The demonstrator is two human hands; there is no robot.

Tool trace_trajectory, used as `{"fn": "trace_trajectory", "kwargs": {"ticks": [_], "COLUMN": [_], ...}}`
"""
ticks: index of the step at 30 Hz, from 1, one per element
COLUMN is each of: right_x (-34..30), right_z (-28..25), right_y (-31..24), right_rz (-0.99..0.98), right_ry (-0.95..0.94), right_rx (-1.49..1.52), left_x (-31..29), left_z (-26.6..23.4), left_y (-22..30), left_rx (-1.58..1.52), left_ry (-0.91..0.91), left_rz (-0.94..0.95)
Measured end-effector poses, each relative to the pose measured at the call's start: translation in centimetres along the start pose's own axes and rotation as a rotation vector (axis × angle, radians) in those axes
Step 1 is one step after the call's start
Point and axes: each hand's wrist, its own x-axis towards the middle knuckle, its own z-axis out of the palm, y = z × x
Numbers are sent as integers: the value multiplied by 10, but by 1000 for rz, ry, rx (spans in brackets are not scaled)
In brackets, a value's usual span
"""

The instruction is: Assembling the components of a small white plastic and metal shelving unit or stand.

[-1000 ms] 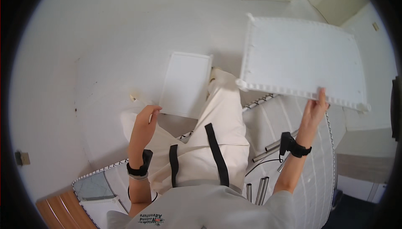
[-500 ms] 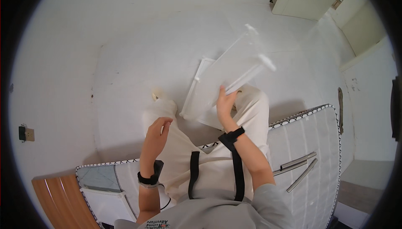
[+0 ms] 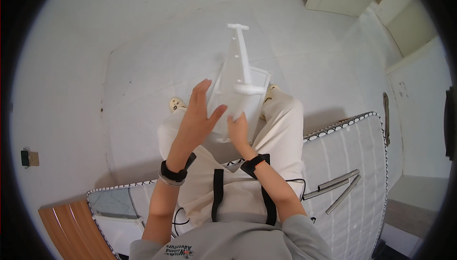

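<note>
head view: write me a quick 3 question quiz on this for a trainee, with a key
1. True or false: the left hand has its thumb and fingers spread apart.
2. The panel held by the right hand is: a) brown b) white c) black
3. What lies on the mattress to the person's right?

Key: 1. True. 2. b. 3. Metal tubes.
</note>
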Motion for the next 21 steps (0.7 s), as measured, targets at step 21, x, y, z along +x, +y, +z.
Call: {"fn": "trace_trajectory", "kwargs": {"ticks": [21], "right_x": [-18], "right_z": [-23], "right_y": [15], "right_rz": [-206], "right_ry": [-594], "right_rx": [-611], "left_x": [-16], "left_z": [17], "left_y": [1], "left_rx": [523], "left_ry": [-304], "left_rz": [-19]}}
